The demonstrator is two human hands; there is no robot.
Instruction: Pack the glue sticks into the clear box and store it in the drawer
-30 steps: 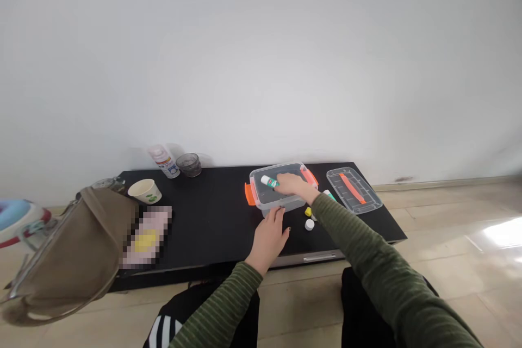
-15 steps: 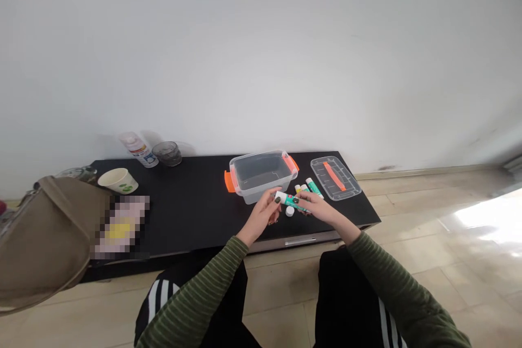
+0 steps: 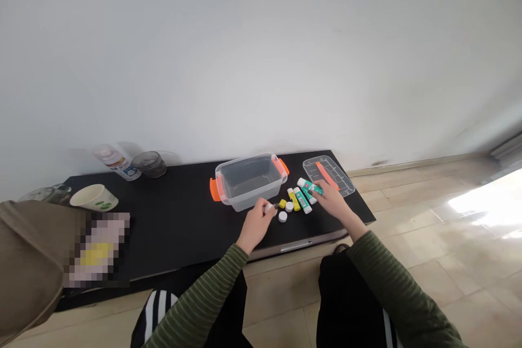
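Left fingers (image 3: 260, 207) pinch a white cap (image 3: 268, 207); right fingers (image 3: 320, 197) grip a cylindrical green tube (image 3: 306, 184) near a clear plastic lid (image 3: 337, 170)

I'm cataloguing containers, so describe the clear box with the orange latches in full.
The clear box is rectangular with rounded corners and looks like see-through plastic. An orange latch sticks out at each short end. It stands upright and open-topped on the black table, its lid lying apart to the right. The left hand is close to its front; whether they touch cannot be told.
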